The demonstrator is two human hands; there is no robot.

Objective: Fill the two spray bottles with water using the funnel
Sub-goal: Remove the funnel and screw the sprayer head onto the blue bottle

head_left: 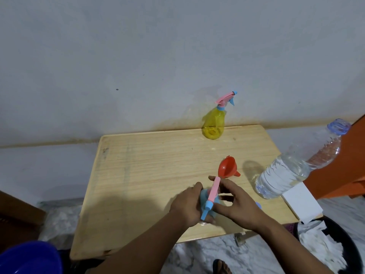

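So there were two spray bottles on the wooden table [138, 175]. The blue spray bottle [209, 202] sat near the front edge, mostly hidden by both hands, with its pink and blue trigger head [211, 196] sticking up between them. The left hand [190, 206] was wrapped round the bottle body, and the right hand [235, 200] had its fingers curled round the trigger head. The yellow spray bottle [214, 121] stood upright way back at the far edge, by the wall. One red funnel [229, 168] lay on its side just behind the hands. One clear water bottle [292, 169] stood at the right edge. The whole left half of the table was bare wood
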